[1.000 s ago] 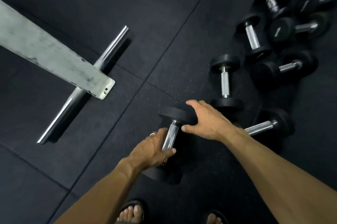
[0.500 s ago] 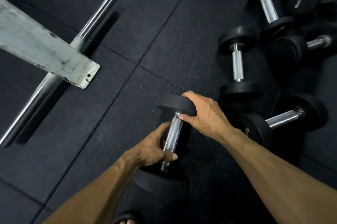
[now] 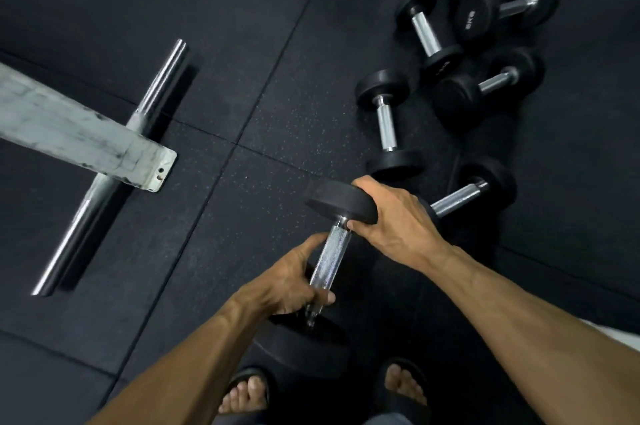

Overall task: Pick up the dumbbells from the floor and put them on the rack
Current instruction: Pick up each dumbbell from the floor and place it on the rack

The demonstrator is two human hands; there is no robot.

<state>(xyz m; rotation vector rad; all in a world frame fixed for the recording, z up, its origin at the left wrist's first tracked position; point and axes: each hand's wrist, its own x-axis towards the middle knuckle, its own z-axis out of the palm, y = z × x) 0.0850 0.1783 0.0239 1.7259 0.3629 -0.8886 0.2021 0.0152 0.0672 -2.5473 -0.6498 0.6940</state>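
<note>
A black dumbbell (image 3: 332,251) with a knurled chrome handle is tilted up between both my hands, its far head raised and its near head low by my feet. My left hand (image 3: 291,282) is closed around the lower part of the handle. My right hand (image 3: 391,220) grips the rim of the upper head. Several more black dumbbells (image 3: 388,123) lie on the floor to the upper right. No rack is in view.
A worn grey bench pad (image 3: 79,134) on a chrome crossbar (image 3: 114,165) stands at the left. The floor is black rubber tiles (image 3: 242,44). My sandalled feet (image 3: 249,393) are at the bottom edge. A dumbbell (image 3: 460,196) lies just behind my right hand.
Both hands have closed on the dumbbell and tipped it up off the floor, far head rising. The view has shifted, showing my feet and more of the pile.
</note>
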